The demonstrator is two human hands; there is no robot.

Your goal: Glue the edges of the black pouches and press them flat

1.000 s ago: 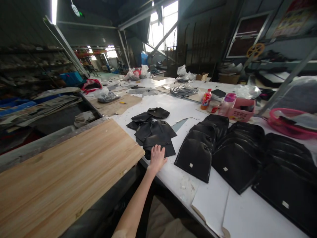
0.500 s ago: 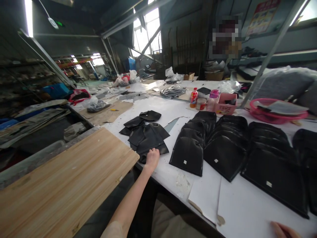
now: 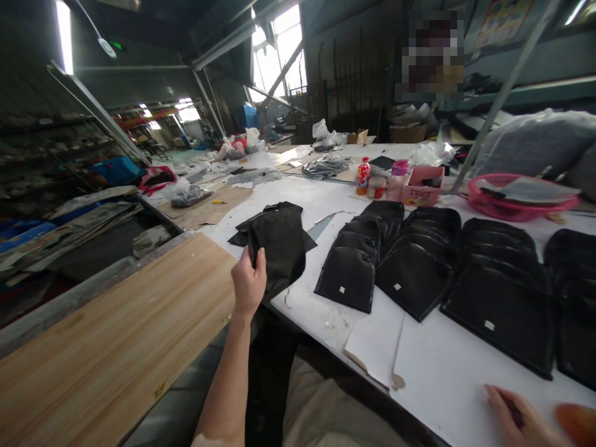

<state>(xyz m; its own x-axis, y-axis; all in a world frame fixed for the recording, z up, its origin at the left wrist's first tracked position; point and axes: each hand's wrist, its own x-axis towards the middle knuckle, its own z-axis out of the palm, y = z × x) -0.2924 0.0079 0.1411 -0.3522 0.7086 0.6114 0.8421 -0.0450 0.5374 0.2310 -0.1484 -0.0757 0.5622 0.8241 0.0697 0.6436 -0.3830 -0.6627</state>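
My left hand (image 3: 249,282) grips a black leather-like piece (image 3: 279,245) by its left edge, thumb on the near face. The piece hangs raised above a small pile of similar black pieces (image 3: 242,238) on the white tabletop. At the lower right, my right hand (image 3: 521,416) rests low over the table with its fingers curled together. Something dark shows inside the fingers, too hidden to name. Beside that hand is a blurred orange-brown rounded object (image 3: 577,423), cut off by the frame edge.
Overlapping rows of black panels (image 3: 498,298) with small white stickers cover the right side. Behind them stand a red-labelled bottle (image 3: 363,176), a pink box (image 3: 421,185) and a pink basin (image 3: 521,210). A wooden board (image 3: 116,329) lies at the left, its corner near my left arm.
My left hand has lifted a black piece off the pile, moving up and left with it. My right hand has come further into view, and the orange-brown object now shows beside it.
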